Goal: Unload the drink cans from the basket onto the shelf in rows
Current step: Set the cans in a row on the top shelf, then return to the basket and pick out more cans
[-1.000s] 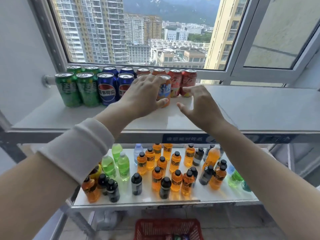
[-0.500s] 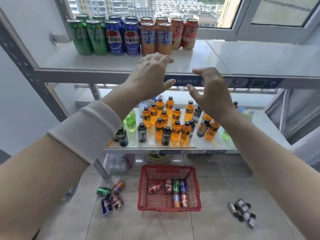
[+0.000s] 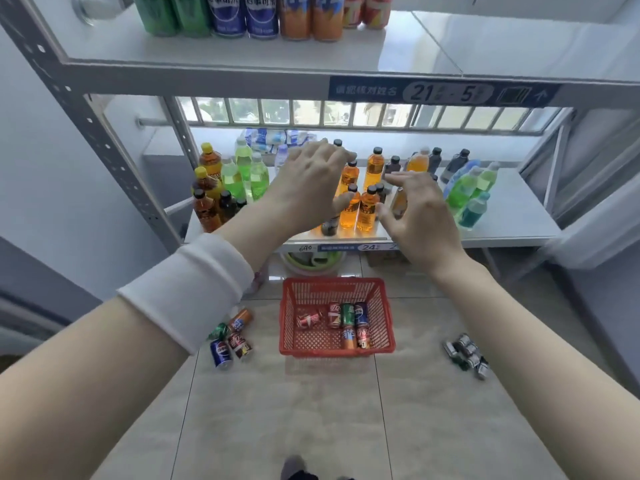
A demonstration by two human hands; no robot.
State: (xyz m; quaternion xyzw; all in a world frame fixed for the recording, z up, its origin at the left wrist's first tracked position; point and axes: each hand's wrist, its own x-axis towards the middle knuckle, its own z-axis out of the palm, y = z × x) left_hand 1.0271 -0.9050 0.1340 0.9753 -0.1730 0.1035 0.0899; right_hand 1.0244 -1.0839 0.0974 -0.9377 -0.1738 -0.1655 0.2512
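The left grip [image 3: 311, 188] and the right grip [image 3: 419, 216] hover side by side, fingers loosely spread and holding nothing, before the bottle shelf [image 3: 512, 209], while below them the red basket [image 3: 332, 283] sits on the floor holding several drink cans [image 3: 347, 315], and the rowed cans [image 3: 263, 15] stand on the top shelf [image 3: 242, 51].

Daylight is coming through a barred window [image 3: 304, 112] at twelve o'clock; pale floor tiles [image 3: 277, 410] are spreading toward six, and a plain white wall [image 3: 52, 168] is standing at nine.
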